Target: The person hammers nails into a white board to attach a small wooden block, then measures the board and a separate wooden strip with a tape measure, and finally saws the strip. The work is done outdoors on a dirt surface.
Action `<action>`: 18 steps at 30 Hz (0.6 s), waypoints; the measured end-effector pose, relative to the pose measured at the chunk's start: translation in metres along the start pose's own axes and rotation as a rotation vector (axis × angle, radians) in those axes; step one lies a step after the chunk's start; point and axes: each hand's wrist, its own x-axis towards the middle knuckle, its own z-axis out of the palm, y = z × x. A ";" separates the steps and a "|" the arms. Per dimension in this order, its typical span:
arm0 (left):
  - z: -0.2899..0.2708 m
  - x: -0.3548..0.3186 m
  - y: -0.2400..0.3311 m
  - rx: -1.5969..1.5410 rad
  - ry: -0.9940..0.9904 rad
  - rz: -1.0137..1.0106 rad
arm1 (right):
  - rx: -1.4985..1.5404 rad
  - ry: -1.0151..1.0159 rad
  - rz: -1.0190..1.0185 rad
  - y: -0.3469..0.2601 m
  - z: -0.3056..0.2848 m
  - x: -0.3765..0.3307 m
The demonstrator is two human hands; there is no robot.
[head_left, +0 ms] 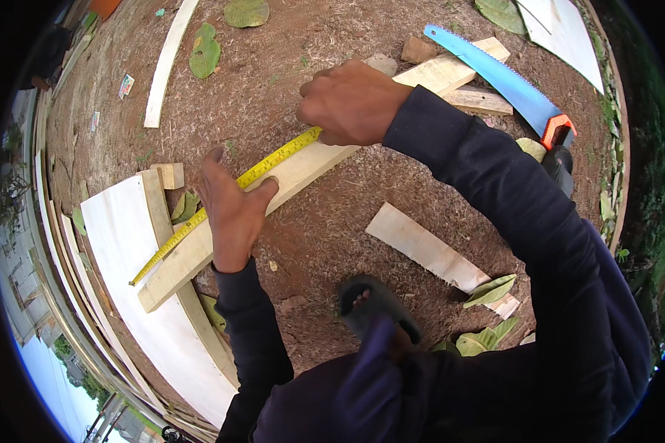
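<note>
A pale wooden plank point(303, 170) runs from lower left to upper right under both my hands. Along its far edge lies a yellow measuring tape point(277, 153), its tip near the plank's left end. My left hand point(233, 210) rests over plank and tape, thumb and forefinger spread, the tape showing between them. My right hand point(355, 103) is closed around the tape measure at the tape's other end; its fingers hide the case. Beyond my right forearm, a handsaw point(506, 81) with a blue blade and orange-black handle lies across the plank's far end.
A wide white board point(137, 266) and a wooden batten point(207, 325) lie under the plank's left end. A short board point(432, 247) lies nearer me, by my sandalled foot point(377, 306). White strips, small wood blocks and large leaves are scattered on the dirt.
</note>
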 end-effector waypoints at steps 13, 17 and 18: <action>0.012 -0.010 -0.001 0.064 0.172 -0.007 | 0.018 0.197 0.317 0.011 -0.004 0.003; 0.000 0.009 0.004 -0.100 -0.251 -0.136 | 0.022 0.463 0.334 0.027 -0.003 -0.028; -0.003 0.016 -0.001 -0.107 -0.316 -0.098 | 0.055 0.460 0.345 0.024 -0.011 -0.038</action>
